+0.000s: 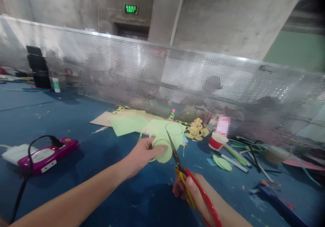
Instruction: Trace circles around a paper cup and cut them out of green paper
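Observation:
My left hand [144,154] pinches a sheet of light green paper [157,127], thumb on top. Two circles are drawn in dark line on the sheet, and the nearer one is partly cut round, beside my thumb. In my right hand [195,189] is a pair of scissors [181,169] with one red and one yellow handle. Their dark blades point away from me and lie against the paper at the right of the nearer circle. Several cut light green paper discs [222,162] lie on the table to the right.
A purple power strip [48,156] with a white adapter [19,154] stands left. Behind the paper runs a perforated metal screen [142,71]. A red-and-white paper cup [217,141], yellow paper flowers [196,129], a pen [233,162] and a blue tool [279,200] lie on the blue table [101,189].

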`<action>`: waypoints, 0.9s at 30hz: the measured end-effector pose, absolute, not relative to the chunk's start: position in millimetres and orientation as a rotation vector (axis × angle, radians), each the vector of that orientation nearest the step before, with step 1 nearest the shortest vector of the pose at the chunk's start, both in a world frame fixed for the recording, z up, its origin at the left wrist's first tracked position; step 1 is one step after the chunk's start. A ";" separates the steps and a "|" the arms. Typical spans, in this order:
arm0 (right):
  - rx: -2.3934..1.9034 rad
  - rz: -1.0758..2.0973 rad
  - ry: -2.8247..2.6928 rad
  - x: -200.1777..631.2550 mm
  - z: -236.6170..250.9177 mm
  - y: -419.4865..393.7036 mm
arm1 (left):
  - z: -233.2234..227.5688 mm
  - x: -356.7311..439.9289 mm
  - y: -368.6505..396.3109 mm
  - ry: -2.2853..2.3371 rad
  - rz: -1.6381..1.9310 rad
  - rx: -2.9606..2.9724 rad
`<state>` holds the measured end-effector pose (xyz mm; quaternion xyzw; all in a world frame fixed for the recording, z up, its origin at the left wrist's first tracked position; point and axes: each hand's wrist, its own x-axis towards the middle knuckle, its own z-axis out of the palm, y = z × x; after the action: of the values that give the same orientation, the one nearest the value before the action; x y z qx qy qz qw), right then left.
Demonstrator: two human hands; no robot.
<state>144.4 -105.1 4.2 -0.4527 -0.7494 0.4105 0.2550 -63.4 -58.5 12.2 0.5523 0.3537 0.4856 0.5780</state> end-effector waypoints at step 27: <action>-1.218 1.031 -2.022 138.5 18.8 -119.0 | 15.0 -60.3 -64.2 0.810 1.122 1.312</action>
<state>138.5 -119.0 18.8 -0.4540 -0.7538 0.3844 0.2791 -60.3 -64.2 15.0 0.5610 0.3464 0.4798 0.5789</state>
